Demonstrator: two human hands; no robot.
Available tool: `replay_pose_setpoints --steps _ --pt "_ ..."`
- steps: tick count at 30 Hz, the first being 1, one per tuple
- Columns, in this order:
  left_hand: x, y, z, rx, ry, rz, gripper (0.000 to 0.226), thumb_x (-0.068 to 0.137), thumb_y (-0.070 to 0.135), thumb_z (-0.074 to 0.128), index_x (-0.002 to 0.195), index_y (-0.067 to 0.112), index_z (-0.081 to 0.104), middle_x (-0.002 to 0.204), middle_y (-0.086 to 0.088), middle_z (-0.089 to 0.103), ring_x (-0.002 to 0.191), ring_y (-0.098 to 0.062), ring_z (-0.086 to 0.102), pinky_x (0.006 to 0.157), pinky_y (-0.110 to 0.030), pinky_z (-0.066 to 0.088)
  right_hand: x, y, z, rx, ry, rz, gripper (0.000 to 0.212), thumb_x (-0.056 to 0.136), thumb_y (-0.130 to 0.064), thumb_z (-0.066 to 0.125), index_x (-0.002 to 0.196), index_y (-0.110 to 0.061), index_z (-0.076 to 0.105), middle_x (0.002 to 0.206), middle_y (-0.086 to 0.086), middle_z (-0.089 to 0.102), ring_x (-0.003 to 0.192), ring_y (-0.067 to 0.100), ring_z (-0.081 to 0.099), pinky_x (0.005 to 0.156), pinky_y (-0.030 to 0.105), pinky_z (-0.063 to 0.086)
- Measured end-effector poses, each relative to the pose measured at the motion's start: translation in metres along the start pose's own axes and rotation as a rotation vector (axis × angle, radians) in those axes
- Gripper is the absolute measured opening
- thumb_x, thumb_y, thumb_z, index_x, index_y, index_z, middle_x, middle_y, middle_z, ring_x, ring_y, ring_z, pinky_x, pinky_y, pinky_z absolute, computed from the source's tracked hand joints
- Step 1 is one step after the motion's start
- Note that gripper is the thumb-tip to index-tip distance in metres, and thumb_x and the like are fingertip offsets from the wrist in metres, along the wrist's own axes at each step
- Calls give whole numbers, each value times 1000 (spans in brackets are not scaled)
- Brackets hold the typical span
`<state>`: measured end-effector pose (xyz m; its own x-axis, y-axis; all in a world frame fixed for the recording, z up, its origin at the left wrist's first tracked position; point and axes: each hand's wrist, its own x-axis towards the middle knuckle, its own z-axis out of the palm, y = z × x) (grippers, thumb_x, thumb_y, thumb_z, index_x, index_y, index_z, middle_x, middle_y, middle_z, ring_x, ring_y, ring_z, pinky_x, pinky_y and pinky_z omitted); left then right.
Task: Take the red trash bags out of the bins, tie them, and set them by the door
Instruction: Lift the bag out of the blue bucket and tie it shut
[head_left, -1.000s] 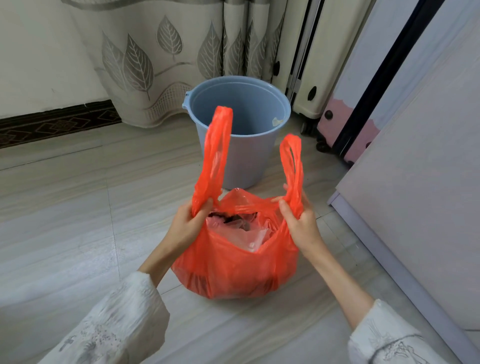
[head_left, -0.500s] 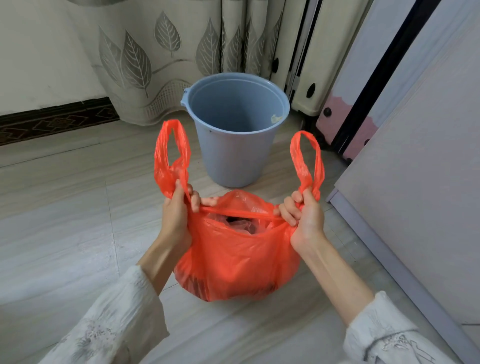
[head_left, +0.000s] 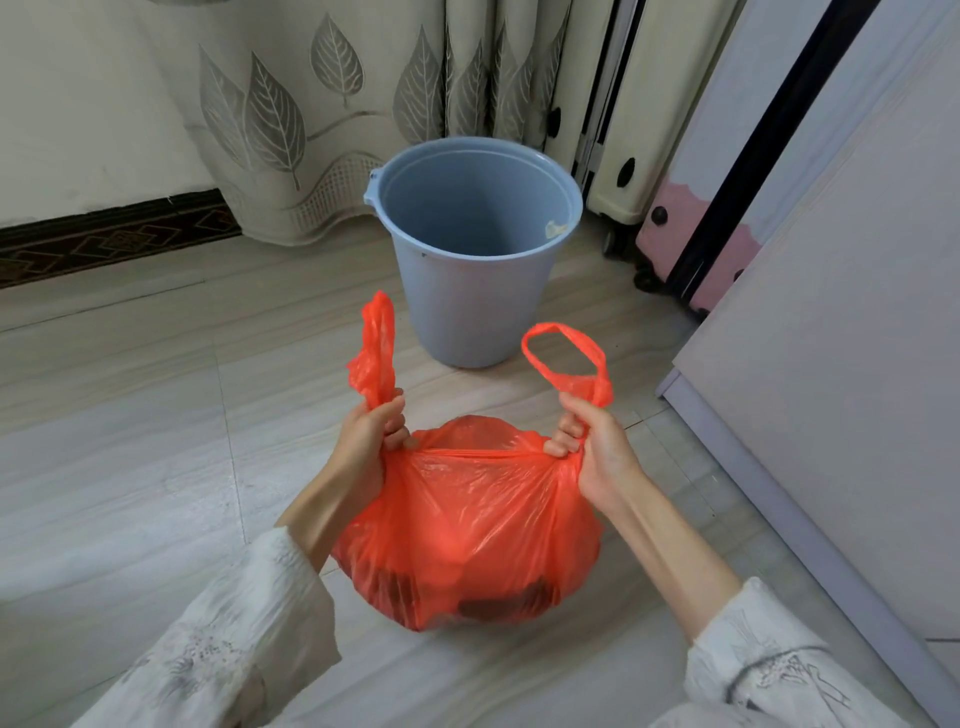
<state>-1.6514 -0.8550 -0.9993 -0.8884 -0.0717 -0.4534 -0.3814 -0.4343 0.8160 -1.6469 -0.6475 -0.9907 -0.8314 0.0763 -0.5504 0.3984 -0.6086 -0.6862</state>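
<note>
Red trash bag (head_left: 467, 525) sits on the tiled floor (head_left: 130, 457) before the emptied blue bucket (head_left: 472, 244). Left hand (head_left: 371, 439) and right hand (head_left: 597, 447) each grip a handle base. Film appears thin, soft, slippery; contents bulky, moderately light. Hold low on the handles when knotting.

leaf-print curtain (head_left: 322, 119), pink suitcase (head_left: 691, 244), wood-look floor (head_left: 130, 415)

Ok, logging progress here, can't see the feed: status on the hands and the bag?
Left hand grips one handle, right hand the other. Red bag on the floor, out of the bucket, mouth pulled taut, no knot yet. Nothing in the way.
</note>
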Motion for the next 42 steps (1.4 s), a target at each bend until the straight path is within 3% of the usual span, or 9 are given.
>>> replay_pose_setpoints --steps 4,10,13,16,21,23,27,37,42 --pt "-4 -7 -1 165 -14 66 14 96 7 36 90 9 48 46 9 25 32 -1 23 34 -15 26 -4 11 0 -257 5 -114 38 92 -2 47 63 -19 29 38 -13 23 27 0 18 31 12 15" --pt "-8 -8 1 149 -24 50 32 100 28 29 70 19 36 35 13 25 29 -2 17 34 -9 17 -5 9 3 -265 20 71 56 94 -58 20 52 -20 23 32 -9 15 23 7 13 37 6 14" --pt "-9 -8 2 162 -20 40 32 99 30 28 70 20 35 35 13 23 28 -2 16 35 -9 16 -6 8 2 -319 -12 151 64 88 -68 8 49 -18 21 31 -6 15 23 8 11 39 8 13" --pt "-10 -7 3 154 -28 40 29 99 30 28 72 20 34 34 12 22 28 -3 16 34 -9 17 -5 6 2 -305 -18 180 63 89 -67 10 51 -17 21 31 -6 16 23 8 12 38 8 13" --pt "-7 -7 0 49 -25 -1 23 96 28 35 75 19 34 39 11 24 32 -4 20 34 -14 22 -7 10 1 -288 -15 134 42 92 -47 42 62 -21 30 37 -8 24 24 3 18 33 9 13" --pt "-5 -6 -1 -43 -48 -22 12 90 20 33 81 16 40 41 10 29 33 -5 23 35 -16 26 -7 12 2 -328 -41 137 39 95 -39 40 63 -21 29 37 -8 25 24 3 18 32 9 13" --pt "-3 -7 -2 -53 -86 13 28 94 32 30 90 12 50 45 8 32 37 -6 27 38 -20 32 -8 10 3 -325 -113 202 36 94 -41 32 63 -23 32 42 -7 27 26 3 18 33 10 12" --pt "-23 2 4 84 -469 -55 29 92 32 34 69 17 42 48 10 26 41 -6 15 40 -18 23 -7 15 -3 -602 -27 216 41 99 -38 24 62 -21 28 34 -11 21 23 2 14 33 6 11" --pt "-24 3 0 115 -556 -74 29 88 34 37 65 18 45 49 10 27 44 -8 16 42 -19 24 -9 14 -2 -710 -41 283 39 98 -43 27 69 -18 35 32 -11 19 23 3 13 32 7 12"
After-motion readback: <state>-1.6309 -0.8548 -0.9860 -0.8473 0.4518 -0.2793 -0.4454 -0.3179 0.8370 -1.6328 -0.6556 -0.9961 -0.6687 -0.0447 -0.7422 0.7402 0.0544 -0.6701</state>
